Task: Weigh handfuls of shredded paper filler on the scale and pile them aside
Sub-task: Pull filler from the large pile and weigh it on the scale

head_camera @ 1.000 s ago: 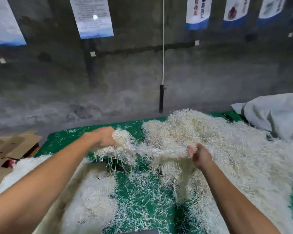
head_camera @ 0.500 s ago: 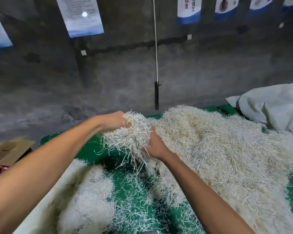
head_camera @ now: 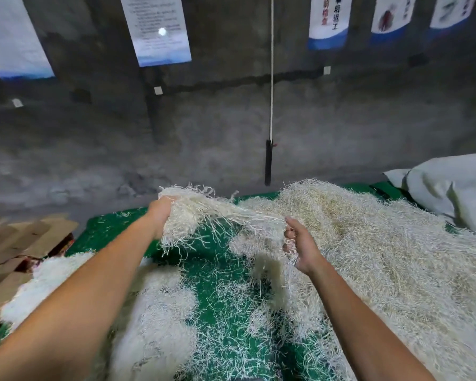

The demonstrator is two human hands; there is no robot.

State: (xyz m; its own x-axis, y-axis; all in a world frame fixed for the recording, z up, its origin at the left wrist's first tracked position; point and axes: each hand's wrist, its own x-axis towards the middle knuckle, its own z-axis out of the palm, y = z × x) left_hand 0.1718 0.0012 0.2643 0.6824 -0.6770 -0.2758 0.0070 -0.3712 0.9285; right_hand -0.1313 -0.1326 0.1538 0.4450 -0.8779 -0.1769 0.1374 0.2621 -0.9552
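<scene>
**Pulling a handful apart**

Hands were bunched together half a second ago, now they've spread. Left hand [head_camera: 161,213] grips the clump [head_camera: 204,215]; right hand [head_camera: 300,243] fingers curl around its stretched tail, probably tearing one portion loose from the big heap [head_camera: 382,257]. Two hands, one clump, two heaps counting the left pile [head_camera: 149,312]. No scale visible.

Left hand [head_camera: 160,213] and right hand [head_camera: 300,243] gripping a stretched clump of shredded paper [head_camera: 220,215] — above green table [head_camera: 220,270], big pile [head_camera: 382,257] beside

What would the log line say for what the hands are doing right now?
left hand: grips shredded paper clump | right hand: grips its other end | clump: stretched above green table
</scene>
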